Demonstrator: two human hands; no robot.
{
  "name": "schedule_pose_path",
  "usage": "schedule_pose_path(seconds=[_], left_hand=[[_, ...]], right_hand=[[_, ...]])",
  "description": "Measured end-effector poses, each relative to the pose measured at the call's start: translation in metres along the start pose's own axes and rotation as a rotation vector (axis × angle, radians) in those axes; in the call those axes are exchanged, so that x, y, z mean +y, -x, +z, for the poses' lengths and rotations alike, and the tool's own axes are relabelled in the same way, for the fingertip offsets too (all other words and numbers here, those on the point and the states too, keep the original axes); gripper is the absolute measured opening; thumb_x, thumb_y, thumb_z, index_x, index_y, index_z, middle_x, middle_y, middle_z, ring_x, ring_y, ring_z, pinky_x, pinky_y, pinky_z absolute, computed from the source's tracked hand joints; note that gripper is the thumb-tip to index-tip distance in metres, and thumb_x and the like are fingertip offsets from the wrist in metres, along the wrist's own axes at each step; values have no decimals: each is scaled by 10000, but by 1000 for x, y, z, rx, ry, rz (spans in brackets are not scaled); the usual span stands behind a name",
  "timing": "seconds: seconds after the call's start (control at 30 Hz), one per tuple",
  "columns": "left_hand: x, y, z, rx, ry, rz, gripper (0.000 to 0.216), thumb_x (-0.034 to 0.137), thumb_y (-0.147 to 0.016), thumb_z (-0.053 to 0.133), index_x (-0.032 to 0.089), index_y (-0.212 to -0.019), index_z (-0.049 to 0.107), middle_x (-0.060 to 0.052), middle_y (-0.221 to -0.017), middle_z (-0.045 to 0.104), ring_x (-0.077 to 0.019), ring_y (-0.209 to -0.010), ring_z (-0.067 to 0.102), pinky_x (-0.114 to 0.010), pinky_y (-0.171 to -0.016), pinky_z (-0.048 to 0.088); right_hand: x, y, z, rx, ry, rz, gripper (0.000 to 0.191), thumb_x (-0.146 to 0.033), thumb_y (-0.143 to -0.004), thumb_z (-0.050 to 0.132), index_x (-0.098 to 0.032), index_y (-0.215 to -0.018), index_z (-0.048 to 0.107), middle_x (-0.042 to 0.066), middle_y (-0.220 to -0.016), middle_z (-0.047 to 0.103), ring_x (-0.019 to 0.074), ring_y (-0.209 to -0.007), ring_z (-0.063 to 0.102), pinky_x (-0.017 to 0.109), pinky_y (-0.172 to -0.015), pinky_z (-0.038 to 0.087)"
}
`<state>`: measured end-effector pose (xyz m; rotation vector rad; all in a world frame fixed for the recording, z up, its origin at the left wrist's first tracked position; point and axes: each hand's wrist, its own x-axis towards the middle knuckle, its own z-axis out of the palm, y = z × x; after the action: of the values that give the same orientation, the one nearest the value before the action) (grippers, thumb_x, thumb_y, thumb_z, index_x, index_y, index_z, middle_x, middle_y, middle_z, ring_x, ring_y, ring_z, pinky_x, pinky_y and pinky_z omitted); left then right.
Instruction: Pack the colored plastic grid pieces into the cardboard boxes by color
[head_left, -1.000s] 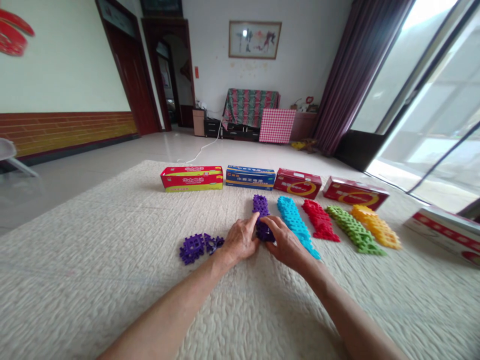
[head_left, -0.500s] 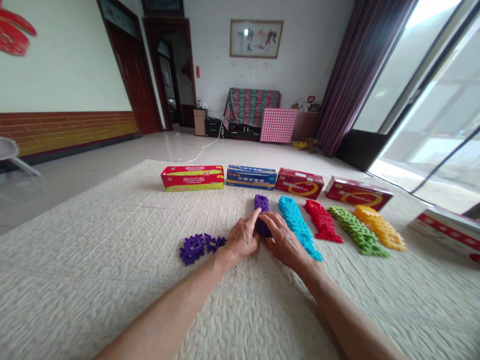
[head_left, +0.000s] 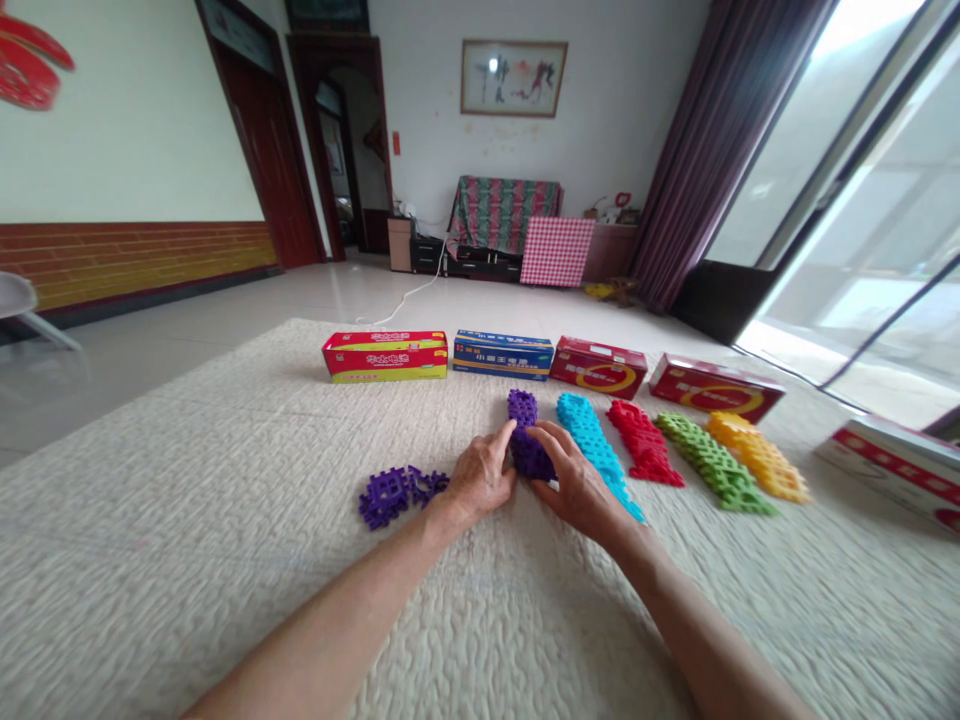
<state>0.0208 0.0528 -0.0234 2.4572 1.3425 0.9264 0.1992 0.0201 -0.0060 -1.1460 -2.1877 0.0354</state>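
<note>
A row of purple lattice tiles (head_left: 524, 432) lies on the cream quilted mat (head_left: 225, 560). My left hand (head_left: 480, 476) presses against its near left side, fingers closed around the tiles. On the near right side my right hand (head_left: 576, 482) grips the same row, with the forefinger laid over the top. Two loose purple tiles (head_left: 399, 491) rest to the left of my left hand. Rows of cyan tiles (head_left: 592, 440), red tiles (head_left: 643, 440), green tiles (head_left: 711, 460) and orange tiles (head_left: 757, 454) lie to the right.
Several flat boxes stand in a line behind the tiles: a red and yellow box (head_left: 385, 356), a blue box (head_left: 502, 354), and two red boxes (head_left: 598, 366) (head_left: 714, 386). Another white and red box (head_left: 892, 468) sits at the mat's right edge. A glass door lies to the right.
Both hands stay on the near end of the purple row. My right hand has shifted slightly toward me, baring more of the purple tiles between the hands.
</note>
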Motion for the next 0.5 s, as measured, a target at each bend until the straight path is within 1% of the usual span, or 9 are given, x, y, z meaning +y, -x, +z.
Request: schedule_pose_path(seconds=[0.13, 0.3, 0.4, 0.5], left_hand=[[1, 1, -1, -15, -10, 17, 673, 150, -761, 534, 150, -1407, 344, -96, -1030, 672, -239, -950, 620, -359, -847, 511], [2, 2, -2, -25, -32, 45, 665, 111, -768, 496, 135, -1412, 336, -104, -1049, 674, -245, -940, 620, -362, -845, 510], [3, 3, -3, -32, -43, 45, 664, 123, -771, 501, 144, -1413, 332, -105, -1077, 668, -247, -965, 615, -365, -861, 505], [4, 3, -5, -44, -47, 58, 655, 144, -781, 505, 132, -1412, 330, -120, -1080, 667, -257, -986, 611, -378, -869, 502]], right_hand=[[0, 1, -2, -18, -16, -2, 688, -94, -739, 585, -257, -1367, 355, 133, -1378, 412, 288, -1306, 402, 502, -1018, 419], [-4, -1, -2, -68, -50, -35, 676, -70, -745, 546, -240, -1367, 343, 126, -1387, 424, 261, -1303, 415, 470, -1037, 411], [-5, -1, -4, -79, -49, -32, 674, -78, -725, 558, -217, -1353, 357, 143, -1382, 423, 271, -1300, 417, 469, -1033, 414], [-3, 0, -7, -76, -33, -12, 678, -97, -707, 580, -226, -1339, 373, 141, -1369, 424, 282, -1279, 436, 482, -1019, 421]])
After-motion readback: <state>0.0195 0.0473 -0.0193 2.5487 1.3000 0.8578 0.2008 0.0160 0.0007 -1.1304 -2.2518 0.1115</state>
